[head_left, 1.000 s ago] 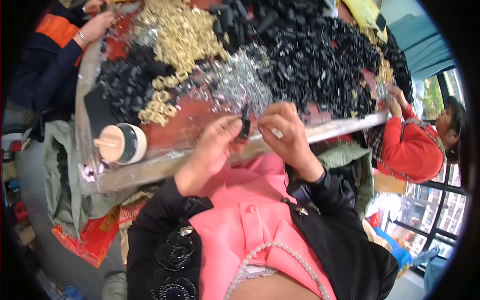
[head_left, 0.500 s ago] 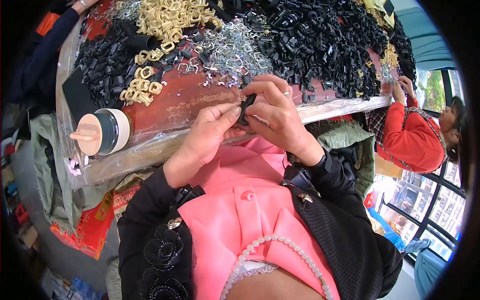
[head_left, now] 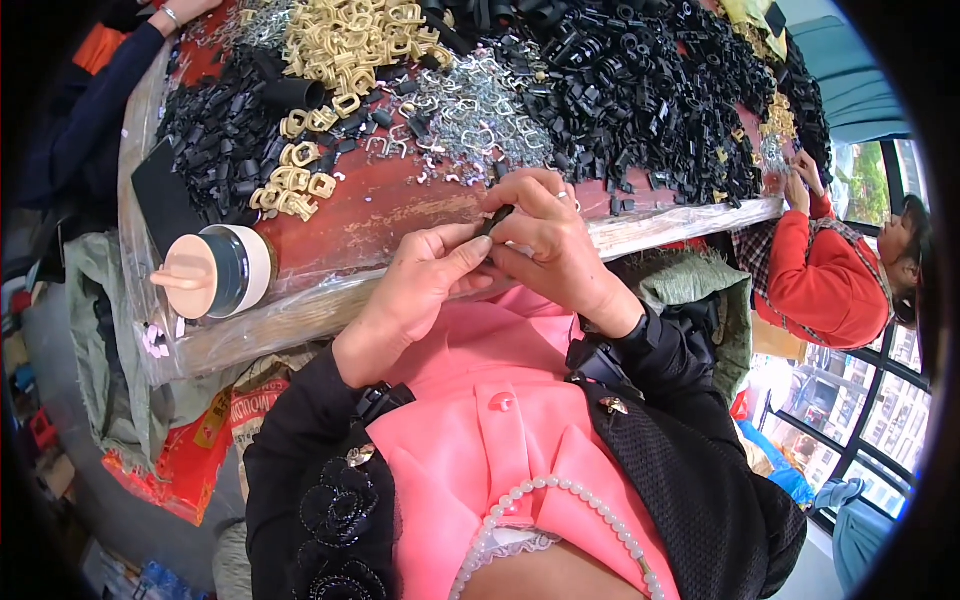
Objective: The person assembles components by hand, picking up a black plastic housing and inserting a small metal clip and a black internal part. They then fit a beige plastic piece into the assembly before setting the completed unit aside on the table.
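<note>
Closest in, at six o'clock, a pink top with a string of pale beads (head_left: 560, 492) and black sleeves running up to both wrists. Just above that, dead centre, the two hands meet over the near edge of the table. The left hand (head_left: 420, 290) comes in from seven o'clock, thumb and fingers pinched shut on a small black plastic piece (head_left: 497, 219). The right hand (head_left: 555, 250) arrives from four o'clock and curls over the top of the same piece, fingertips closed on it too, so both hands hold it between them, just off the table's front edge.

Out at nine o'clock, a dark cup-shaped tool with a peach-coloured knob (head_left: 210, 272) lies on its side on the red table (head_left: 380, 215), well apart from the hands. Beyond the hands, at twelve o'clock, a tangle of silver wire clips (head_left: 470, 115). At eleven, a pile of cream-yellow plastic buckles (head_left: 345, 45), with a smaller cluster spilling toward ten. At one o'clock, a big heap of black plastic parts (head_left: 650, 90), and another black heap at ten.

Far right, at three o'clock, a person in a red top (head_left: 825, 280) reaches to the table's end. Top left, at eleven, another person's dark sleeve (head_left: 95, 105).
</note>
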